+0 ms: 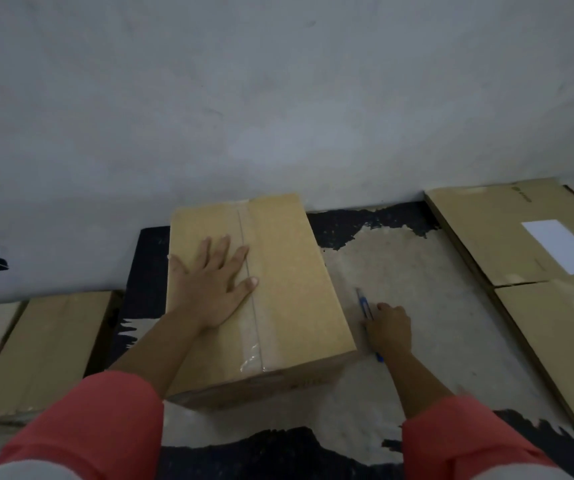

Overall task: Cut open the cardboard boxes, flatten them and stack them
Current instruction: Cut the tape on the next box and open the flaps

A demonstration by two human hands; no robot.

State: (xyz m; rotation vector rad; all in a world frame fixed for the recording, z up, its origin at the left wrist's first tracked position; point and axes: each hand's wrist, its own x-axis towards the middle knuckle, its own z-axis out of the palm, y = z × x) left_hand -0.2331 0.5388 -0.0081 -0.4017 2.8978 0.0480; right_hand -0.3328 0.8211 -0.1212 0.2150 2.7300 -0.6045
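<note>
Head cam, only view here. The box (278,289) is sitting on the floor (417,271) right in front of the person, far end nearly against the wall (278,98). Tape (254,317) is running down the middle of the top, not cut yet afaict.

Left hand (214,284) is lying flat on the top just left of the tape, fingers (224,251) straight and spread, gripping nothing. It's prob pinning the box so it isn't sliding once the blade goes in, and keeping clear of the cut line.

Right hand (393,329) is curling round a blue knife (363,303) low down, just beside the box's right edge, tip pointing away from the person. Can't tell if the blade is out, too small.

Room-wise, a flat pile (507,244) w/ a white label (562,245) is lying well off to the right. More cardboard (46,351) is lying to the left and looks flat. There's a bare strip of floor between box and pile, so the knife arm is getting decent swing room. The wall is closing off the far end tho, so imo the cut wants starting from the near end. I'd be watching the thumb (249,284), since it's sitting closest to the tape.
</note>
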